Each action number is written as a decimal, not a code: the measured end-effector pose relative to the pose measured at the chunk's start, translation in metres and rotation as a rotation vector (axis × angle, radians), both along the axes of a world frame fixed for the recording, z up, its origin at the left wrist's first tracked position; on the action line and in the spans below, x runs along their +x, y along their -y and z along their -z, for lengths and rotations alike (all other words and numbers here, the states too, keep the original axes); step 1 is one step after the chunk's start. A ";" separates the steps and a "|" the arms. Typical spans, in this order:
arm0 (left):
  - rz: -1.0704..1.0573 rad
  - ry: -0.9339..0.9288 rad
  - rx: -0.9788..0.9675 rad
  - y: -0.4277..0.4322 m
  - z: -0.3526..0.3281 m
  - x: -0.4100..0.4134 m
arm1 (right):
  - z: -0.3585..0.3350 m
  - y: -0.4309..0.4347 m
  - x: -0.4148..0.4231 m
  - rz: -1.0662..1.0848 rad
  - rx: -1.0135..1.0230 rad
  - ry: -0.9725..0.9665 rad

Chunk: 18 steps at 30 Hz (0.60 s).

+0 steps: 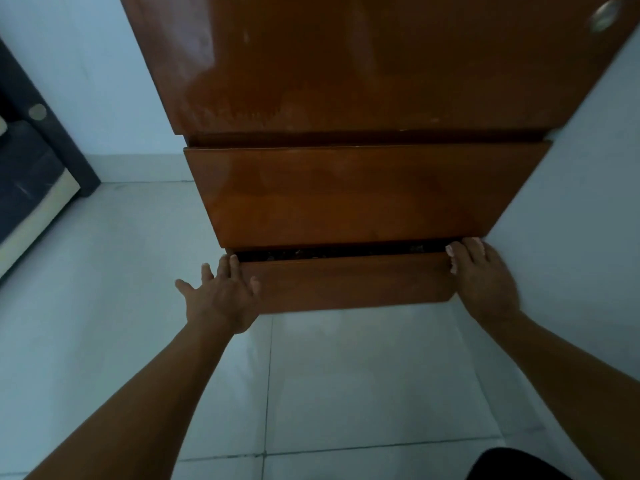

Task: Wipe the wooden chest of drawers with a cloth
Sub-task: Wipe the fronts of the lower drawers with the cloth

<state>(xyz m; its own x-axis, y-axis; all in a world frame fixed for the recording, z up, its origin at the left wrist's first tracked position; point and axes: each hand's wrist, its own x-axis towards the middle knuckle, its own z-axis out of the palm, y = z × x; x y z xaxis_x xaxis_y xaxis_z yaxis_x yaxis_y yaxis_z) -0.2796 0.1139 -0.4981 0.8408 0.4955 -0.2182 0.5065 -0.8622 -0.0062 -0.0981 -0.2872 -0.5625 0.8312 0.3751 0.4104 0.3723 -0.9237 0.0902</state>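
Observation:
The glossy brown wooden chest of drawers (363,188) fills the upper middle of the head view, seen from above. Its bottom drawer (346,282) stands slightly pulled out, with a dark gap above its front panel. My left hand (221,296) lies flat with spread fingers against the drawer's left end. My right hand (481,275) rests on the drawer's right end, fingers curled over its top corner. No cloth is in view.
The chest stands against a pale wall (571,202) on its right side. Pale floor tiles (311,393) spread below and to the left. A dark sofa or bed frame (31,168) sits at the far left. A round metal fitting (604,15) shows at the top right.

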 end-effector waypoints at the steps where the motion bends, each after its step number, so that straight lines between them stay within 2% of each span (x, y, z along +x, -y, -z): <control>1: -0.001 0.005 0.000 0.000 0.001 0.000 | 0.002 0.001 0.002 -0.007 0.011 0.002; 10: 0.016 0.053 -0.008 -0.001 0.005 0.000 | -0.003 -0.009 -0.008 0.065 0.195 -0.076; 14: -0.013 0.106 -0.074 0.002 0.008 -0.004 | -0.010 -0.025 -0.051 0.186 0.532 -0.033; 17: 0.005 0.173 -0.075 0.004 0.010 -0.006 | 0.008 -0.086 -0.104 -0.058 0.734 -0.104; 18: 0.020 0.208 -0.072 0.001 0.011 -0.007 | 0.018 -0.113 -0.116 -0.138 0.693 -0.043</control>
<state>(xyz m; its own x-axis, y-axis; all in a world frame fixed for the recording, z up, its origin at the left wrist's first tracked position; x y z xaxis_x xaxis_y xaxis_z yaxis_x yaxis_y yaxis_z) -0.2868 0.1127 -0.5087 0.8808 0.4679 -0.0727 0.4734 -0.8665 0.1585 -0.2137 -0.1746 -0.5803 0.8157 0.1422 0.5607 0.4802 -0.7070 -0.5192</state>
